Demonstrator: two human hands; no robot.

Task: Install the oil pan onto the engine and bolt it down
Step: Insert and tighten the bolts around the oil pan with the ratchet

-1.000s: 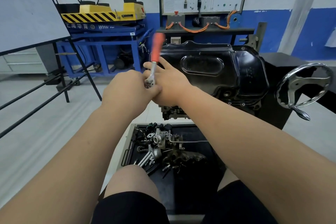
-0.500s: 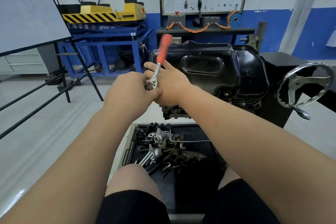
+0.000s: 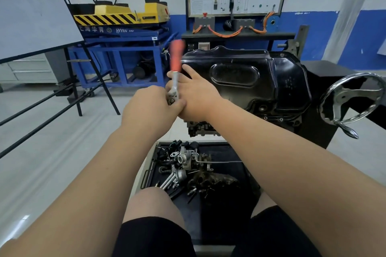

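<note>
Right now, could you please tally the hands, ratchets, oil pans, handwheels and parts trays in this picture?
hands: 2, the left hand and the right hand
ratchet: 1
oil pan: 1
handwheel: 1
parts tray: 1
Total: 6

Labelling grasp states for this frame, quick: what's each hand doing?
Left hand: closed round the head of the silver ratchet with the red handle.
Right hand: open, fingers straight, at the black metal oil pan's left edge, beside the ratchet.
</note>
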